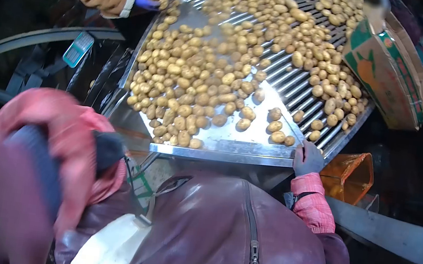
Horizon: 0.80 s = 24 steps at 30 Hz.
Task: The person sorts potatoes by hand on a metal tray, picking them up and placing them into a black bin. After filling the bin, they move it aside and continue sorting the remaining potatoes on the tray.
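Many small yellow potatoes [203, 77] lie on a metal sorting table [220, 149], which has a flat front plate and roller bars further back. My right hand [308, 157], in a dark glove with a pink cuff, rests curled against the table's front rim; a few loose potatoes [279, 133] lie just left of it. My left arm, in a pink sleeve, is raised close to the camera and blurred. My left hand [108, 150], in a dark glove, is below the table's left corner, and its grip is unclear.
A co-worker in a tan coat and blue gloves [146, 1] handles potatoes at the far left corner. A tilted cardboard box [387, 75] printed in green and orange leans at the right edge. An orange bin [348, 175] sits below it. A teal object [78, 48] lies left.
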### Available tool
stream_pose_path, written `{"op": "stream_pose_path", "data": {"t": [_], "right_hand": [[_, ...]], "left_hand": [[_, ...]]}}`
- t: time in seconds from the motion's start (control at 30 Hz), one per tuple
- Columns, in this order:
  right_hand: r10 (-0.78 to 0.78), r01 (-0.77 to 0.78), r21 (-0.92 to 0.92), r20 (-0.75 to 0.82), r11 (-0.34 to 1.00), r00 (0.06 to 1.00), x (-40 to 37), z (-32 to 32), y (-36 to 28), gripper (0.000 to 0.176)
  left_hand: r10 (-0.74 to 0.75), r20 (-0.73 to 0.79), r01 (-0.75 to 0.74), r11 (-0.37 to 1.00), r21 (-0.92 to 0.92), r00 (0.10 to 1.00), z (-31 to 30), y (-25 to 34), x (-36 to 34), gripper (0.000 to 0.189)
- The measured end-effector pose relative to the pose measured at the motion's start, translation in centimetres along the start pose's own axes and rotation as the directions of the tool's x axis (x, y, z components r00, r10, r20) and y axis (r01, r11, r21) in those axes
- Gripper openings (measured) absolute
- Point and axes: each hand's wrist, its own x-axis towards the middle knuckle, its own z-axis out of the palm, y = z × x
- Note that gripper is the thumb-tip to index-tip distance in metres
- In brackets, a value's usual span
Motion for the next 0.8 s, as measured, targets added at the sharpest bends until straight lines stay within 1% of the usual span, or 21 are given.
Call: {"op": "stream_pose_path", "data": {"t": [0.07, 0.13, 0.17, 0.23, 0.27, 0.3, 0.33, 0.37, 0.4, 0.47, 0.5, 0.57, 0.6, 0.63, 0.67, 0.7, 0.77, 0.8], "right_hand": [[0.008, -0.008, -0.007, 0.024, 1.000, 1.000, 0.0, -0.3, -0.3, 0.024], [-0.010, 0.010, -0.003, 0.035, 1.000, 0.999, -0.1, 0.0, 0.0, 0.023], [-0.005, 0.006, -0.014, 0.044, 1.000, 0.999, 0.0, -0.2, -0.2, 0.023], [0.001, 0.000, -0.018, 0.052, 1.000, 0.999, -0.1, -0.4, 0.0, 0.022], [-0.002, 0.002, -0.012, 0.049, 1.000, 0.999, 0.0, -0.2, 0.0, 0.022], [-0.003, 0.004, -0.017, 0.054, 1.000, 0.999, 0.1, 0.2, 0.0, 0.022], [-0.003, 0.004, -0.021, 0.056, 1.000, 0.998, -0.2, 0.3, 0.3, 0.021], [0.000, 0.002, -0.030, 0.054, 1.000, 0.999, -0.3, 0.5, 0.5, 0.021], [-0.058, 0.058, -0.046, -0.009, 0.997, 0.998, -0.2, 0.6, 0.6, 0.021], [-0.037, 0.039, -0.042, 0.057, 0.998, 0.998, 0.2, 0.1, 0.0, 0.021], [-0.022, 0.026, -0.043, 0.096, 0.999, 0.995, 0.2, -0.2, -0.2, 0.021], [-0.026, 0.030, -0.037, 0.098, 0.999, 0.995, 0.3, -0.3, -0.4, 0.021], [-0.023, 0.027, -0.040, 0.096, 0.999, 0.995, 0.2, -0.3, -0.4, 0.021], [-0.021, 0.025, -0.041, 0.092, 0.999, 0.996, 0.3, -0.3, -0.4, 0.021], [0.027, -0.020, -0.047, 0.152, 0.999, 0.988, 0.5, -0.4, -0.5, 0.019], [-0.001, 0.007, -0.051, 0.114, 0.999, 0.993, 0.6, -0.3, -0.6, 0.019], [-0.054, 0.058, -0.082, 0.045, 0.995, 0.998, 0.2, -0.2, -0.4, 0.019], [-0.023, 0.029, -0.087, 0.073, 0.996, 0.997, 0.2, -0.4, -0.4, 0.020]], "left_hand": [[-0.078, 0.093, 0.080, 0.997, -0.020, 0.993, 1.9, -1.3, -1.4, 0.061], [-0.169, 0.216, 0.176, 0.984, -0.015, 0.962, 4.3, -3.3, -3.5, 0.061], [-0.205, 0.291, 0.217, 0.976, -0.008, 0.934, 5.9, -4.3, -4.6, 0.061], [-0.259, 0.463, 0.275, 0.961, 0.033, 0.848, 9.9, -6.3, -6.9, 0.062], [-0.266, 0.547, 0.277, 0.959, 0.064, 0.793, 11.9, -7.0, -8.2, 0.062], [-0.252, 0.625, 0.248, 0.964, 0.096, 0.738, 14.1, -7.5, -9.5, 0.062], [-0.226, 0.685, 0.195, 0.973, 0.124, 0.692, 15.9, -7.8, -10.6, 0.062], [-0.171, 0.731, 0.103, 0.985, 0.138, 0.660, 17.8, -8.3, -11.7, 0.064], [-0.119, 0.721, 0.024, 0.990, 0.141, 0.683, 19.9, -9.2, -12.9, 0.065], [-0.003, 0.706, -0.138, 0.980, 0.143, 0.709, 22.9, -10.8, -15.0, 0.066], [-0.013, 0.693, -0.143, 0.976, 0.167, 0.721, 22.8, -11.1, -15.3, 0.066], [-0.019, 0.672, -0.156, 0.967, 0.199, 0.740, 22.5, -11.5, -16.0, 0.064], [-0.026, 0.727, -0.233, 0.939, 0.253, 0.686, 21.1, -11.3, -15.5, 0.068], [-0.043, 0.726, -0.208, 0.945, 0.253, 0.686, 19.9, -11.6, -15.5, 0.069], [-0.058, 0.725, -0.186, 0.950, 0.252, 0.686, 18.7, -12.0, -15.5, 0.070], [-0.066, 0.725, -0.165, 0.956, 0.243, 0.686, 17.9, -12.4, -15.9, 0.071], [-0.071, 0.685, -0.147, 0.956, 0.255, 0.725, 16.8, -13.3, -17.2, 0.073], [-0.079, 0.660, -0.136, 0.954, 0.267, 0.747, 16.4, -13.7, -17.6, 0.074]]}}
